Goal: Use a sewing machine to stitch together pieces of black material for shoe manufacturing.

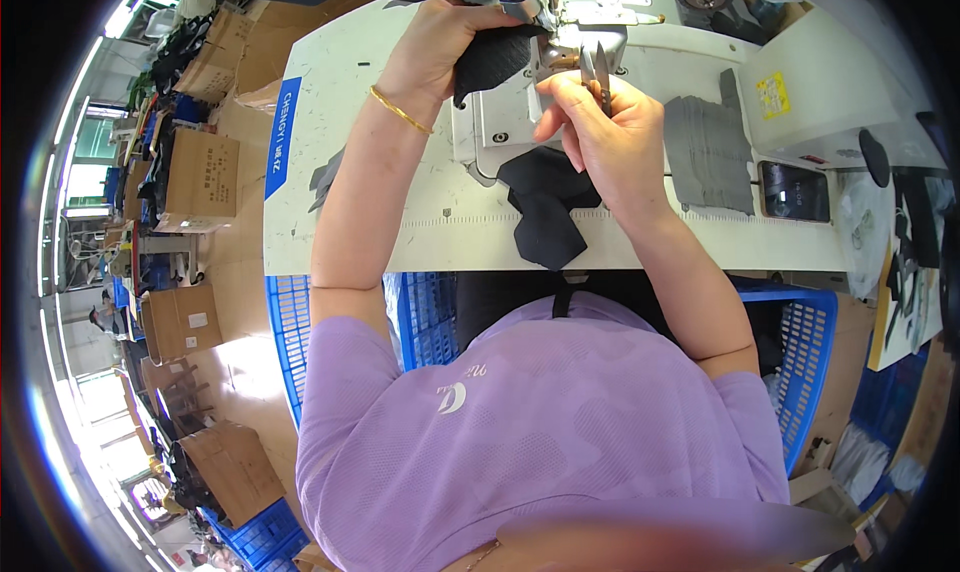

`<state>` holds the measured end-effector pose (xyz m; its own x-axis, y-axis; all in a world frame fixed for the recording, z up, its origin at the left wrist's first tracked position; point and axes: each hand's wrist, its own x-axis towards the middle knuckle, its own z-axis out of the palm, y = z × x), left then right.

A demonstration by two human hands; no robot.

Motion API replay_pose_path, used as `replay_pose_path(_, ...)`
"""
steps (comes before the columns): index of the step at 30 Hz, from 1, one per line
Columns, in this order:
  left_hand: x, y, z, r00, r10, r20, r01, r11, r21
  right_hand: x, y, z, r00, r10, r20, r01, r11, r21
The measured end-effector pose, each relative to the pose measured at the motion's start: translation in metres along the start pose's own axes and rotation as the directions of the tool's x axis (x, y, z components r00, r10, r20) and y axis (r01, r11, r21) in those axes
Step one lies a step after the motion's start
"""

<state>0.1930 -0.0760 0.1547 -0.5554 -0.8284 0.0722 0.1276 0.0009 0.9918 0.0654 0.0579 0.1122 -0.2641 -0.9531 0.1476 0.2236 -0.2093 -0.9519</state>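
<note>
At the sewing machine's needle area (548, 42), my left hand (440, 44) grips a black fabric piece (492, 64), thumb on top and the other fingers partly hidden. A gold bangle circles that wrist. Just right of the needle area, my right hand (612, 122) is closed around small dark thread snips (597, 67), their blades pointing away from me. The snips stand apart from the fabric in my left hand. Below my right hand, a folded black fabric piece (548, 212) lies near the front edge of the white table (420, 237).
Stacked grey fabric pieces (706, 152) lie to the right, beside a phone (795, 191). Blue plastic baskets (805, 362) flank my lap under the table edge. Cardboard boxes (200, 177) stand on the floor to the left. A grey scrap (325, 179) rests at the table's left.
</note>
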Motion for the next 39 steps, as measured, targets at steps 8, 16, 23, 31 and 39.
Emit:
replay_pose_path(8,0.002,0.000,-0.002,1.000,0.008,0.010,-0.008,1.000,0.009,-0.004,0.010,-0.008,0.996,0.009,0.088,-0.007,1.000,-0.020)
replay_pose_path(16,-0.007,0.004,0.002,1.000,0.023,-0.002,-0.023,0.998,-0.053,-0.022,0.004,-0.027,0.974,0.102,0.202,-0.078,0.989,-0.123)
replay_pose_path(23,-0.030,-0.005,-0.009,0.962,-0.053,-0.268,0.079,0.993,0.087,-0.023,-0.002,-0.033,0.972,0.053,0.229,0.046,0.912,-0.409)
replay_pose_path(31,-0.105,-0.055,-0.011,0.841,0.386,-0.379,-0.187,0.865,0.466,-0.025,0.020,-0.006,0.838,-0.421,0.346,0.457,0.197,-0.867)
replay_pose_path(39,-0.130,-0.063,-0.006,0.806,0.376,-0.456,-0.123,0.861,0.493,-0.023,0.035,0.016,0.842,-0.349,0.411,0.490,0.179,-0.853)
